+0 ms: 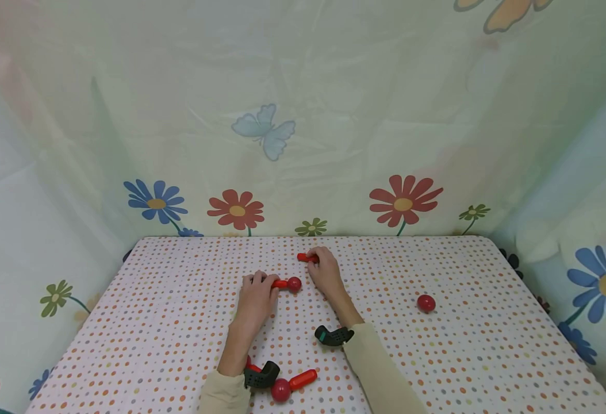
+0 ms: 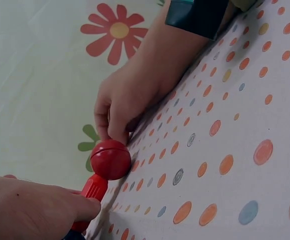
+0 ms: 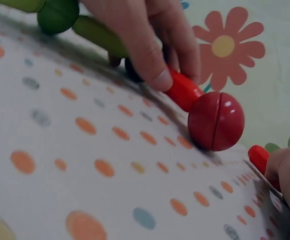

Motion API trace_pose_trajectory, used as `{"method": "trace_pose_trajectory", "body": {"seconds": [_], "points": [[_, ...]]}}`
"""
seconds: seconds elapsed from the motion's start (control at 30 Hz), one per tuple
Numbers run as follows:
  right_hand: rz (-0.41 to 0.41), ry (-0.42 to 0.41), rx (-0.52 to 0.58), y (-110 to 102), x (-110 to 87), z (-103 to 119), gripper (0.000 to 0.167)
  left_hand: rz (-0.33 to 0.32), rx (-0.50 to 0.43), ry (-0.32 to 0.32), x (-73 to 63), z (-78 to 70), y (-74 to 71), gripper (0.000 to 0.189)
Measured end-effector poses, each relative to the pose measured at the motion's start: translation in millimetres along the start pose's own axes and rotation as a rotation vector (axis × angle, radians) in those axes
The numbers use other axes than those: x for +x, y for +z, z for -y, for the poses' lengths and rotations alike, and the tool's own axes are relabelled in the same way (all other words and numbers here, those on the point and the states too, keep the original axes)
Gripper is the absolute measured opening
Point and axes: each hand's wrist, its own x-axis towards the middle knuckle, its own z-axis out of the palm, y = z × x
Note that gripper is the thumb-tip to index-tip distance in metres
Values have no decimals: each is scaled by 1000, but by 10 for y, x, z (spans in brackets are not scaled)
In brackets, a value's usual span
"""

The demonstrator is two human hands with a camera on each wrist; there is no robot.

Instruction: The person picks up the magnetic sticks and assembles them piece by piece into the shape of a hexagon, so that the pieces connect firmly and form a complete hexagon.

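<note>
My left hand (image 1: 257,294) pinches a red rod (image 3: 183,92) whose end meets a red ball (image 1: 294,284); a faint seam runs round the ball. Something dark blue shows beside those fingers in the right wrist view. Farther back and to the right, my right hand (image 1: 326,269) grips another red rod (image 1: 303,257), its tip sticking out to the left. A gap separates that rod from the ball. In the right wrist view, a green ball (image 3: 58,16) between green rods (image 3: 99,35) lies behind my left hand; the head view does not show it.
Near the front edge, a red ball (image 1: 281,390) touches a red rod (image 1: 303,379), with another red piece (image 1: 253,367) partly covered by the left wrist band (image 1: 262,375). A loose red ball (image 1: 426,303) sits at right on the dotted table (image 1: 142,322). Flowered curtain (image 1: 323,144) surrounds the table.
</note>
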Motion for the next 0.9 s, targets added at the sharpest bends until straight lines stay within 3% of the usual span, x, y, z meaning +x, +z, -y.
{"method": "trace_pose_trajectory", "body": {"seconds": [0.17, 0.33, 0.7, 0.9], "points": [[-42, 132, 139, -22, -56, 9, 26, 14, -29, -8, 3, 0, 6, 28], [-57, 211, 213, -107, -234, 50, 34, 32, -69, -19, 1, 15, 15, 29], [-85, 258, 184, -265, -628, 135, 28, 1, -73, -5, 8, 26, 2, 28], [-41, 221, 185, -318, -750, 162, 24, 12, -79, -2, 6, 29, 9, 28]]}}
